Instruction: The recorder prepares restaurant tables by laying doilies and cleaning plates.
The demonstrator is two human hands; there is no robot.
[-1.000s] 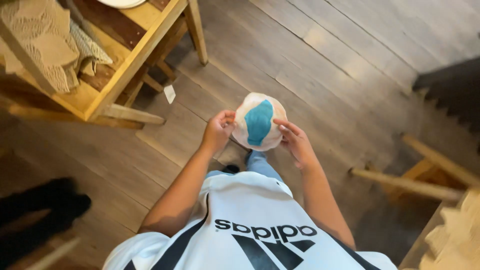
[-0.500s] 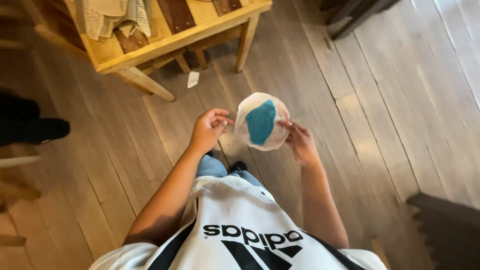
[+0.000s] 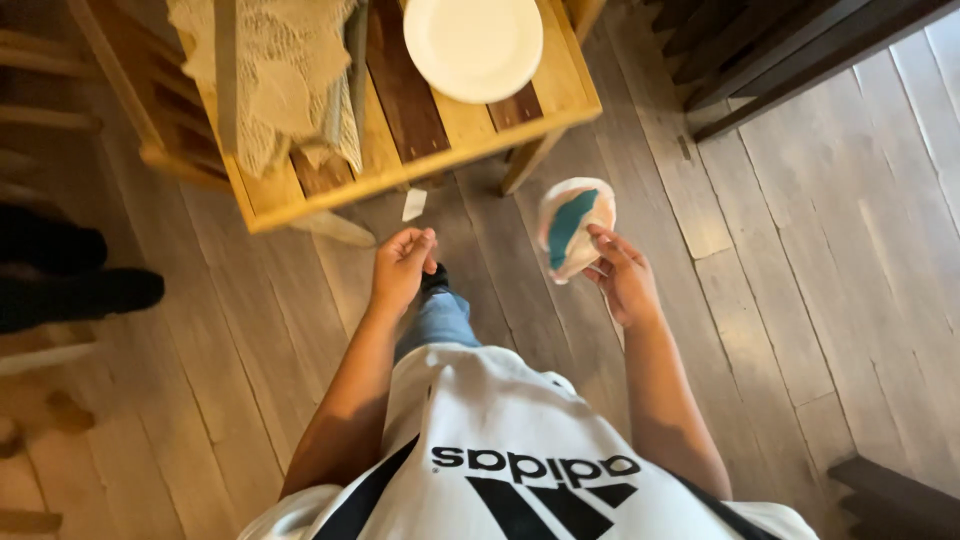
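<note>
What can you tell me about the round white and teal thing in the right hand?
The round item looks like a small plate or folded cloth, white with a teal patch and a pinkish edge; which it is, the view cannot settle. It is tilted on edge, held only by the right hand at its lower right, above the wooden floor.

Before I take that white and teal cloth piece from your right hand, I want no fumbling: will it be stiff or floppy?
Probably floppy: the cloth piece bends and folds over where the right hand pinches its edge. It looks light, since a few fingers carry it alone. Its rounded shape may sag once released. The left hand is off it.
</note>
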